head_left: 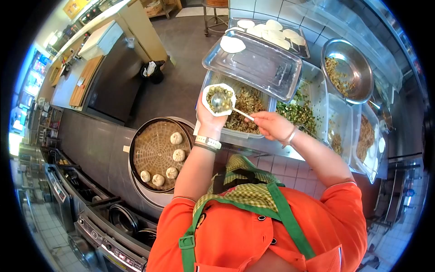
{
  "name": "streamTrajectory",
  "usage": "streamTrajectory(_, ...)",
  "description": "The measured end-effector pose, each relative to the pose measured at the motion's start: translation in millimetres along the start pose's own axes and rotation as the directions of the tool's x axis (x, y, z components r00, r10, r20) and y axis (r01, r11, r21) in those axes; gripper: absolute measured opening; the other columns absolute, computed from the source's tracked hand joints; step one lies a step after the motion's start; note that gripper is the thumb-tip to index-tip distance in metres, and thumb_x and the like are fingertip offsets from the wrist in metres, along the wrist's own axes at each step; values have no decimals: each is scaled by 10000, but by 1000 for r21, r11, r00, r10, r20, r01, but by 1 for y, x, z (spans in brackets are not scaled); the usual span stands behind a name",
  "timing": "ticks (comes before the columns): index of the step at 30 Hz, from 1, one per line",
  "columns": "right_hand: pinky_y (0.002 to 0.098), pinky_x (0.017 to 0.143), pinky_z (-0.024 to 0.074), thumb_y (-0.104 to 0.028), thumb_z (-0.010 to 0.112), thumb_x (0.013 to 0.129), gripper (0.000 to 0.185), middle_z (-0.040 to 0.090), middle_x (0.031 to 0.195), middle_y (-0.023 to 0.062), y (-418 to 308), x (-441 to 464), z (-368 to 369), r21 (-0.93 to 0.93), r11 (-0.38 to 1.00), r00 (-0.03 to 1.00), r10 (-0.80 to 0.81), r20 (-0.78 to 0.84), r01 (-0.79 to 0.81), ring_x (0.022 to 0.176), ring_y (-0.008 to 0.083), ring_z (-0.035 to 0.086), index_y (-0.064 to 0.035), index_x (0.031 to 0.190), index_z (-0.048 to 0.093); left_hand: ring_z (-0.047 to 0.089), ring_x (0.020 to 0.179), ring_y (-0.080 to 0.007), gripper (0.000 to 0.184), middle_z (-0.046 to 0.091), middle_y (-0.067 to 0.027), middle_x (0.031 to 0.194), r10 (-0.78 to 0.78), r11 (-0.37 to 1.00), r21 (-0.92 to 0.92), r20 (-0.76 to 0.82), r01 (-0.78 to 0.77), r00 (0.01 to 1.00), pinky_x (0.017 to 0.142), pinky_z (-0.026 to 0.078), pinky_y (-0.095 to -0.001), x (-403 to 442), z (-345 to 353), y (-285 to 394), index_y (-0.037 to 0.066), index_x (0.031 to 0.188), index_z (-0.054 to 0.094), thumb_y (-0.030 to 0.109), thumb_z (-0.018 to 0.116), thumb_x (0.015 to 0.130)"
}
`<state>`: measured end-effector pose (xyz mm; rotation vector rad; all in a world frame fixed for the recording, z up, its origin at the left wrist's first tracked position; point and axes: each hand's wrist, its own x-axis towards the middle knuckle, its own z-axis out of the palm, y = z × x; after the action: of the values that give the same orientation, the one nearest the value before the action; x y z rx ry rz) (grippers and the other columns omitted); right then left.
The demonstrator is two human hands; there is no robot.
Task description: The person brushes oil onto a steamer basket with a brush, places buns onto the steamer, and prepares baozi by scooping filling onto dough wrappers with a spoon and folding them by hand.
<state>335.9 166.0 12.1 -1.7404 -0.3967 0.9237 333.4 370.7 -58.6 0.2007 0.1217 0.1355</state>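
A round white dough wrapper (218, 111) rests in my left hand (210, 121), cupped beneath it, with chopped filling (212, 94) in its middle. My right hand (273, 126) grips the thin handle of a metal spoon (220, 100), whose bowl presses on that filling. Below and beside the wrapper lies a plastic tub of brown chopped filling (247, 103). Above it, a metal tray (253, 61) lies across the tubs, bearing one flat dough wrapper (232, 44). Several pleated buns (178, 155) sit on a round steamer tray (154, 145) to the left.
More wrappers (273, 36) lie on a back tray. At right stand a tub of green chopped filling (299, 111), a steel bowl (360, 68) with filling remnants, and a tub of brown shreds (365, 138). A black bin (155, 75) stands on the floor, and an appliance panel (106, 245) is lower left.
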Motion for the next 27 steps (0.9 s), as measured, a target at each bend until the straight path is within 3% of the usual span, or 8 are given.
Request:
streamTrajectory(10,211,336,165,-219,371,909,280,328,516,-47,-15,-2,-10,227,904,926,322,196,-362,375,47,220,-120,1129,514,551,929,-275,424,585,-119,997,-42,988,148,-85,54,996,823,434,-410,-5,7,2,35,1040,534,353,299,888)
streamTrajectory(13,263,341,276,-195,402,886,279,427,534,0,-13,-14,-32,163,960,962,193,192,-226,389,110,382,-108,1125,515,549,930,-260,424,580,-107,999,25,990,140,-103,-10,994,816,440,-407,-4,9,17,46,1023,536,353,275,891)
streamTrajectory(14,306,387,346,-184,431,860,273,482,577,39,11,-9,-42,-331,901,953,-301,-13,280,464,170,470,-105,1105,521,555,915,-252,420,585,-99,974,37,991,130,-84,-26,996,806,446,-404,-7,10,21,49,1010,537,350,268,893)
streamTrajectory(15,350,434,416,-173,461,834,268,537,621,78,10,-9,-39,-764,390,663,-746,64,513,539,229,559,-102,1084,527,555,915,-252,420,585,-99,974,42,991,129,-87,-30,995,806,446,-404,-8,9,23,49,1010,537,350,268,893)
streamTrajectory(16,350,434,416,-173,461,834,268,537,621,78,10,-14,-35,-763,392,664,-745,65,515,539,229,559,-102,1084,527,556,914,-257,419,586,-101,974,57,995,82,-60,-52,997,803,449,-405,-8,9,24,51,1002,541,346,266,889)
streamTrajectory(17,382,521,444,-170,482,806,251,555,672,120,8,-21,-27,-898,369,874,-484,37,241,639,272,580,-97,1039,544,557,914,-262,418,588,-102,975,70,997,36,-31,-69,997,799,452,-406,-8,10,25,53,994,546,342,265,885)
streamTrajectory(19,410,663,467,-172,522,754,195,559,768,150,4,-20,-5,-964,237,988,-72,-138,-117,785,298,575,-95,926,573,558,914,-266,411,590,-104,974,53,999,-1,-9,-53,999,797,454,-411,-11,17,23,54,987,551,334,270,881)
streamTrajectory(27,363,756,433,-46,493,747,262,514,878,127,-31,23,27,-893,338,701,-712,-38,296,846,293,513,-56,1002,555,561,914,-261,415,595,-103,975,15,999,-36,33,-14,999,795,456,-410,-20,41,0,59,999,556,343,278,880)
